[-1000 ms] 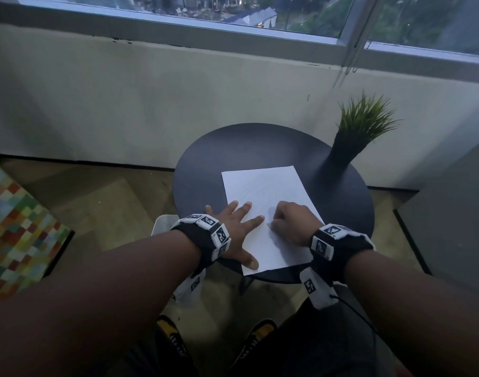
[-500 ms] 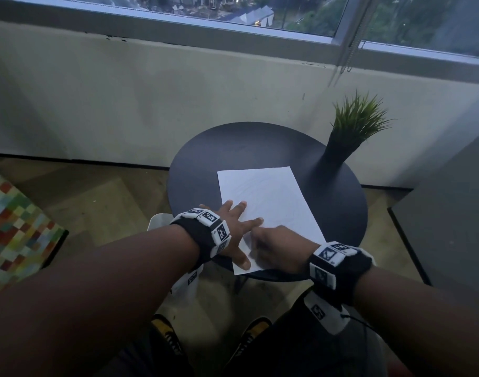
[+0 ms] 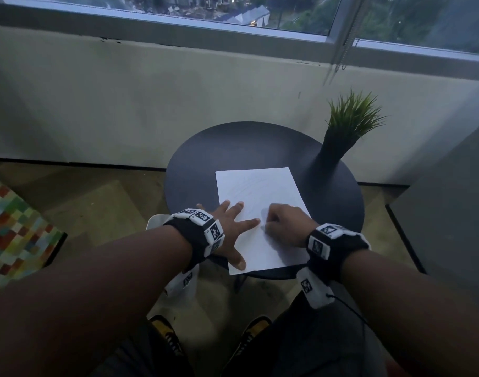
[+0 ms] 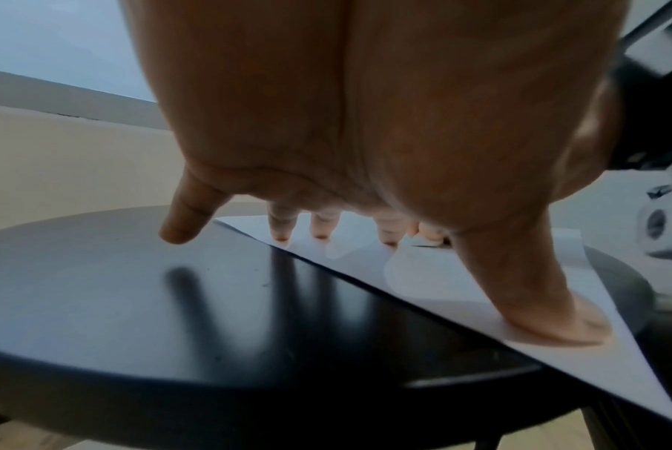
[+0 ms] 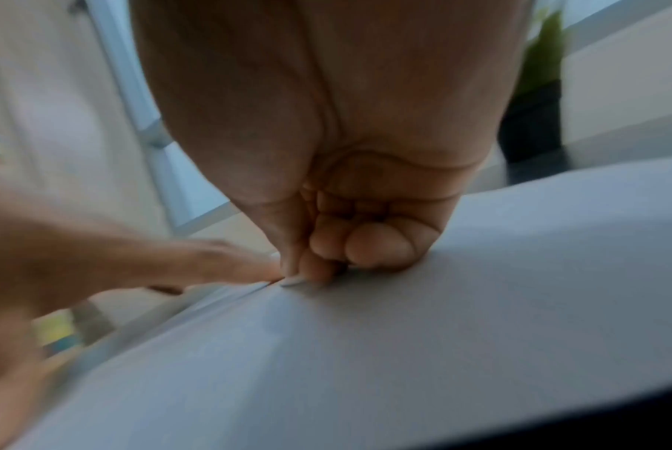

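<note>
Sadly, the right wrist view was blurred. Only it showed the right hand [image 5: 346,152] curled up, pinching a small pale thing [image 5: 292,281], too fuzzy to name; the head view hid it. The left hand [image 3: 227,227] lay flat, fingers spread, pressing the paper [image 3: 260,191] on the round table [image 3: 232,148].

You're in a room of a home, high up: the window [image 3: 178,6] looks down on rooftops and trees. A small round side table [image 3: 205,164] stands near the plain wall under the sill, with a potted grass plant [image 3: 349,123] at its far right edge. Around it are wood flooring [image 3: 110,197] and a bright checkered textile [image 3: 12,229].
</note>
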Demonstrator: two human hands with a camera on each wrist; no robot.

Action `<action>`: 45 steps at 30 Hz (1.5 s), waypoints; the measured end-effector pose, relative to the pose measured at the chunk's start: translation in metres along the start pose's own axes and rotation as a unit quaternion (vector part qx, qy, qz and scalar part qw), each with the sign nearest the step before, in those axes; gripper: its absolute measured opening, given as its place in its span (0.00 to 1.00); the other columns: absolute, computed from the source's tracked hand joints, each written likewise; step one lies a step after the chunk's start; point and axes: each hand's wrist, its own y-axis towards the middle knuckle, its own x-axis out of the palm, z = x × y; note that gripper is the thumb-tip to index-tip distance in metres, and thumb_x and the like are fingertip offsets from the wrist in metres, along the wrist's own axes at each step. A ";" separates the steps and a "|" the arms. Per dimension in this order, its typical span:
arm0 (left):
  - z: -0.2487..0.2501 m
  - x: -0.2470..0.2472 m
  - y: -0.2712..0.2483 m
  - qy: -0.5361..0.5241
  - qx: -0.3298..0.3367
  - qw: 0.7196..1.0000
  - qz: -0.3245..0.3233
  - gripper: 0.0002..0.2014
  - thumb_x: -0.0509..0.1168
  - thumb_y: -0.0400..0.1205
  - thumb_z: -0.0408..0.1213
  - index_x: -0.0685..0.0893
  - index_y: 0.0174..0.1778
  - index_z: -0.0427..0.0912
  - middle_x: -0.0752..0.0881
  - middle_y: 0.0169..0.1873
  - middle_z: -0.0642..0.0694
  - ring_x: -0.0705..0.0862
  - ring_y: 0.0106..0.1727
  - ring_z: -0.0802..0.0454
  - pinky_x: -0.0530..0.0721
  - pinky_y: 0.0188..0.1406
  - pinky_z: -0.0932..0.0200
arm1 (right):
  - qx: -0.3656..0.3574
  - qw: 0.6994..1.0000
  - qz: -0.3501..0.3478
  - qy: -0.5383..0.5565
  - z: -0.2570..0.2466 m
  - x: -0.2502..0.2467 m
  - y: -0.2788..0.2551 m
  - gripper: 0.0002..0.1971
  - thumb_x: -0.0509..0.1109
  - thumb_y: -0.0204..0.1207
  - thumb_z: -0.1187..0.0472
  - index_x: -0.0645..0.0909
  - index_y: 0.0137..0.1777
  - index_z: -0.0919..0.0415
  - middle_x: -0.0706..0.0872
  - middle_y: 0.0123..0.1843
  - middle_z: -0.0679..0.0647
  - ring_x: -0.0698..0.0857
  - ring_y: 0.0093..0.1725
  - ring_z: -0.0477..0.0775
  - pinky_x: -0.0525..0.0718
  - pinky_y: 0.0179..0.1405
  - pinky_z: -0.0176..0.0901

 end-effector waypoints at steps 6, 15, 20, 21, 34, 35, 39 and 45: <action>0.012 0.002 -0.001 -0.059 -0.025 0.997 0.050 0.53 0.64 0.66 0.82 0.49 0.85 0.72 0.43 0.90 0.50 0.39 0.89 0.40 0.49 0.75 0.12 | 0.041 0.999 0.019 -0.011 0.008 0.005 0.010 0.06 0.65 0.80 0.53 0.75 0.50 0.54 0.85 0.48 0.54 0.83 0.48 0.57 0.79 0.44 0.48; 0.020 -0.001 -0.002 -0.030 -0.024 0.999 0.031 0.55 0.70 0.66 0.78 0.46 0.84 0.76 0.40 0.89 0.45 0.39 0.88 0.30 0.47 0.73 0.09 | -0.088 0.993 -0.051 -0.057 0.011 0.005 -0.009 0.04 0.63 0.81 0.54 0.76 0.53 0.50 0.86 0.52 0.52 0.83 0.49 0.57 0.83 0.53 0.49; 0.018 0.001 -0.001 -0.024 -0.024 0.999 0.019 0.57 0.68 0.65 0.80 0.39 0.83 0.77 0.32 0.89 0.49 0.36 0.88 0.30 0.46 0.71 0.08 | -0.096 0.991 0.006 -0.093 0.013 0.016 -0.007 0.06 0.60 0.83 0.55 0.74 0.55 0.54 0.87 0.51 0.57 0.85 0.49 0.60 0.78 0.43 0.46; 0.016 0.001 -0.001 -0.025 -0.021 0.999 0.017 0.57 0.68 0.65 0.80 0.39 0.83 0.77 0.31 0.89 0.49 0.36 0.88 0.30 0.46 0.71 0.08 | -0.143 0.984 -0.024 -0.104 0.004 0.021 -0.015 0.07 0.61 0.83 0.56 0.75 0.57 0.56 0.88 0.51 0.56 0.86 0.49 0.59 0.76 0.43 0.44; 0.017 0.004 0.000 -0.016 -0.013 1.000 0.015 0.57 0.67 0.65 0.81 0.37 0.83 0.76 0.31 0.88 0.48 0.34 0.88 0.30 0.50 0.72 0.10 | -0.134 0.983 -0.052 -0.116 -0.001 0.020 -0.027 0.09 0.61 0.82 0.54 0.78 0.59 0.50 0.88 0.51 0.54 0.83 0.44 0.56 0.82 0.44 0.47; 0.017 0.005 0.000 -0.015 -0.012 1.000 0.016 0.57 0.67 0.65 0.81 0.37 0.83 0.76 0.30 0.88 0.48 0.34 0.88 0.30 0.50 0.73 0.11 | -0.093 0.989 -0.029 -0.108 0.007 0.014 -0.019 0.07 0.60 0.82 0.52 0.77 0.56 0.48 0.88 0.52 0.55 0.83 0.45 0.57 0.83 0.46 0.48; 0.015 0.005 0.001 -0.010 -0.014 1.000 0.007 0.58 0.66 0.66 0.81 0.34 0.82 0.76 0.29 0.88 0.48 0.33 0.87 0.31 0.49 0.75 0.11 | 0.011 0.995 0.053 -0.079 0.025 0.004 -0.005 0.06 0.60 0.82 0.52 0.72 0.48 0.54 0.86 0.48 0.59 0.83 0.45 0.63 0.83 0.46 0.51; 0.011 0.006 -0.002 -0.010 -0.005 1.000 0.007 0.57 0.67 0.66 0.80 0.36 0.82 0.78 0.29 0.88 0.51 0.33 0.88 0.33 0.50 0.74 0.11 | -0.098 0.992 -0.020 -0.079 0.006 0.024 -0.024 0.10 0.59 0.82 0.52 0.78 0.60 0.50 0.89 0.50 0.55 0.86 0.46 0.57 0.87 0.48 0.50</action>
